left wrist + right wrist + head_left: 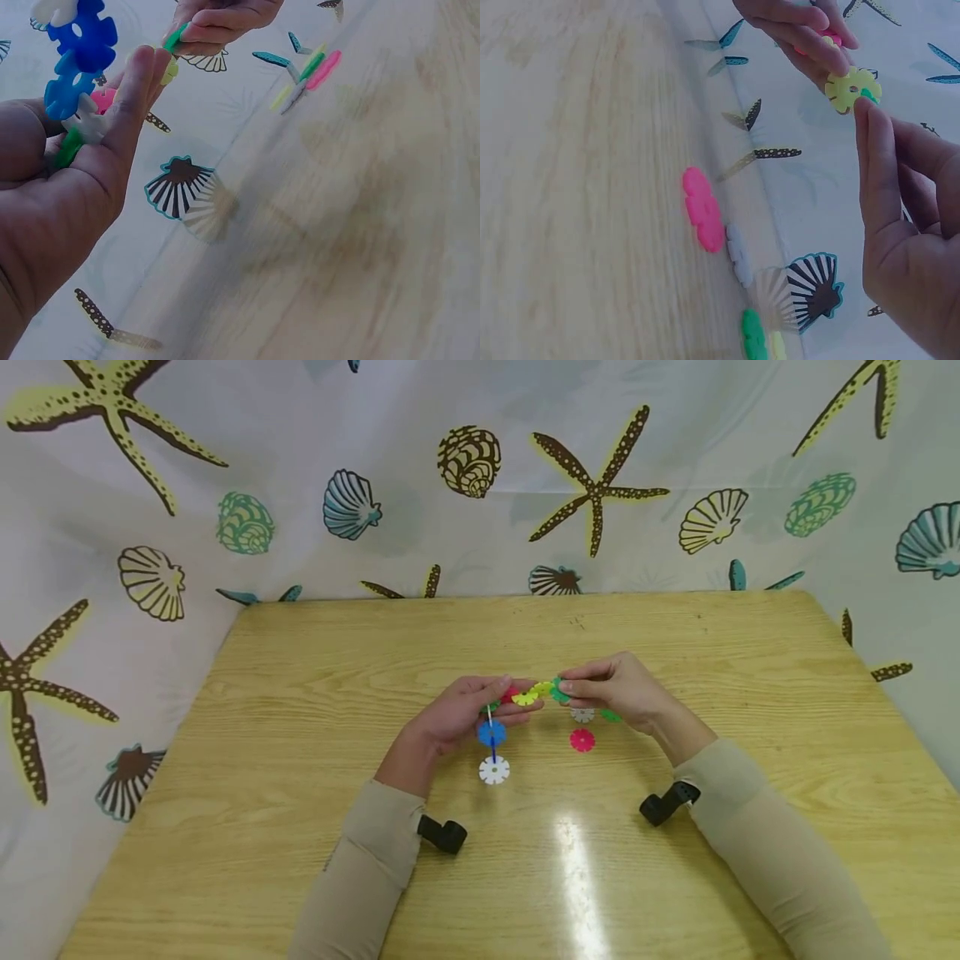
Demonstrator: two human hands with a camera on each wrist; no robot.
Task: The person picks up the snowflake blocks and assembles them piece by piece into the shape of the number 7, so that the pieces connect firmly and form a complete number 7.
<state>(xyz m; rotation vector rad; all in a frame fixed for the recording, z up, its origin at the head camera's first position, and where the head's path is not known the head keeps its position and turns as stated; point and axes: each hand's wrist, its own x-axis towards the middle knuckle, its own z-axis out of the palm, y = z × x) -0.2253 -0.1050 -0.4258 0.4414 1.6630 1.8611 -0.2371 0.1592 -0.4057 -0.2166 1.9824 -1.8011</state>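
Above the table, my left hand [450, 717] holds a chain of notched plastic discs between thumb and fingers. From its near side hang a blue disc [491, 732], a dark blue disc [91, 37] and a white disc [494, 770]. Toward the right, the chain runs through a pink disc [510, 694] and yellow discs [525, 697] across the left fingers. My right hand [630, 692] pinches a green disc [558, 690] against the yellow end; whether their slots are joined is not clear. Another green disc [69, 148] lies partly hidden in the left palm.
Loose discs lie on the wooden table [315, 693] below the right hand: a pink one [582, 741], a white one [582, 716], a green one [611, 715] and a yellow one [778, 346]. A shell-patterned cloth [420, 543] stands behind the table's far edge.
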